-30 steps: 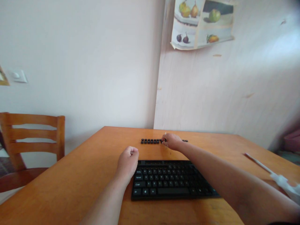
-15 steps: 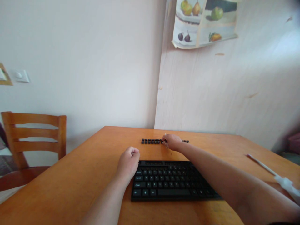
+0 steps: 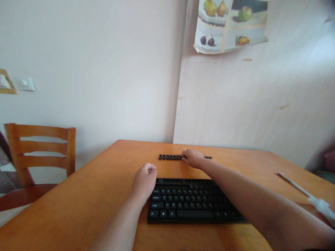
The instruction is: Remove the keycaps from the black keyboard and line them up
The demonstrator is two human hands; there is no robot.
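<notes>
My right hand (image 3: pixel 193 158) reaches to the back of the table, its fingers pinched at a two-row line of small black keycaps (image 3: pixel 171 157). A thin, pale, wire-like tool (image 3: pixel 186 161) pokes out above and below those fingertips; its exact kind is too small to tell. Part of the keycap line is hidden behind this hand. My left hand (image 3: pixel 144 181) is curled into a fist at the upper left corner of a black keyboard (image 3: pixel 195 214); what it holds, if anything, is hidden. The keyboard's top strip lacks caps, and my right forearm covers its right part.
A white rod with a crumpled translucent wrap (image 3: pixel 319 205) lies on the wooden table (image 3: pixel 104 195) at the right. To the left stands a wooden chair (image 3: pixel 43 130). The wall behind carries fruit pictures (image 3: pixel 222 33) and a switch (image 3: pixel 27 84).
The dark keycap at my right fingertips, tilted before, now appears in line with the others. My left hand keeps its place and fist. The whole view has shifted slightly.
</notes>
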